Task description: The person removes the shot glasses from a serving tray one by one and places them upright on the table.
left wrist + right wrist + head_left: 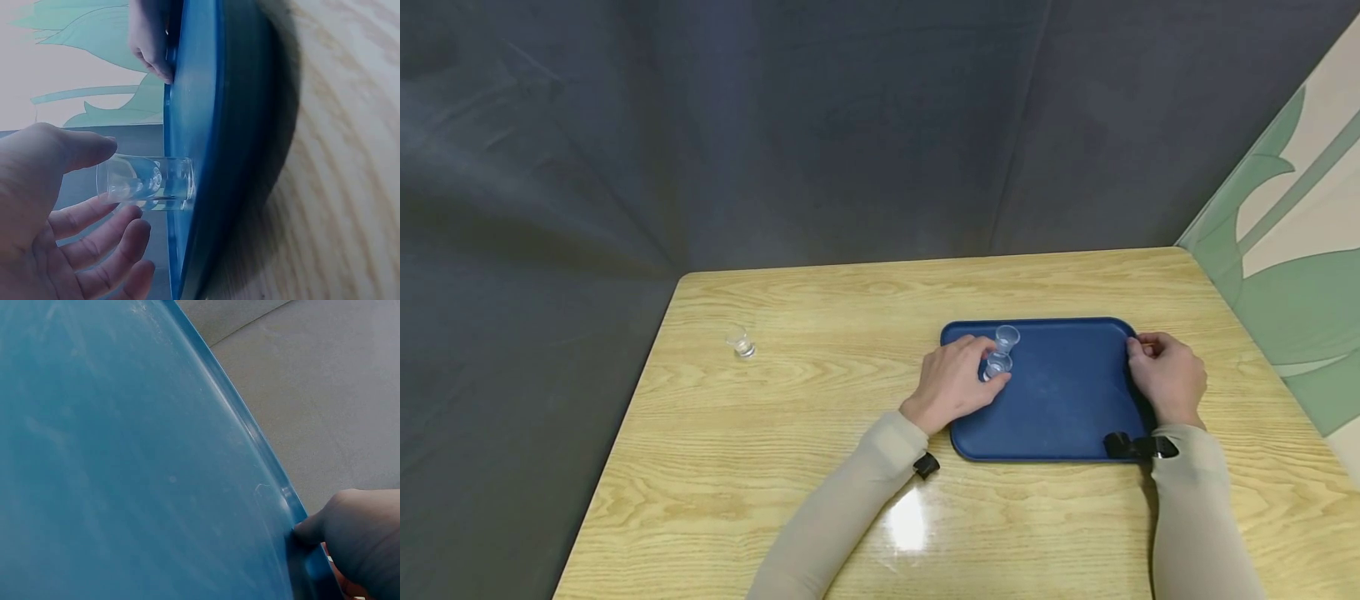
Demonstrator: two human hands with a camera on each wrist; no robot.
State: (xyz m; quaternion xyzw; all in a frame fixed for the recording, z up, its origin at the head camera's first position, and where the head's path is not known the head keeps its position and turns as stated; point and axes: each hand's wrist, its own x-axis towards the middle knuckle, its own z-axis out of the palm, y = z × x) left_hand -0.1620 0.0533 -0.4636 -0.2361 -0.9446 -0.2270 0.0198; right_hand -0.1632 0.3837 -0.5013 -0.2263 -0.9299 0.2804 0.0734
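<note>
Near its left end, the blue tray [1060,400] bears two small clear shot glasses, one behind the other. My left hand [957,379] reaches over the tray's left rim and holds the nearer shot glass [997,365] between thumb and fingers. In the left wrist view this shot glass [150,181] has its base at the tray's surface, with the thumb and index finger by its rim. Just behind it stands the other shot glass [1007,337]. At the tray's right side, my right hand [1171,375] pinches the rim, thumb on top in the right wrist view.
Another small clear glass [742,342] stands on the left part of the wooden table [820,333]. Dark cloth [850,133] hangs behind and to the left of the table. A panel with green leaf shapes [1300,250] is at the right.
</note>
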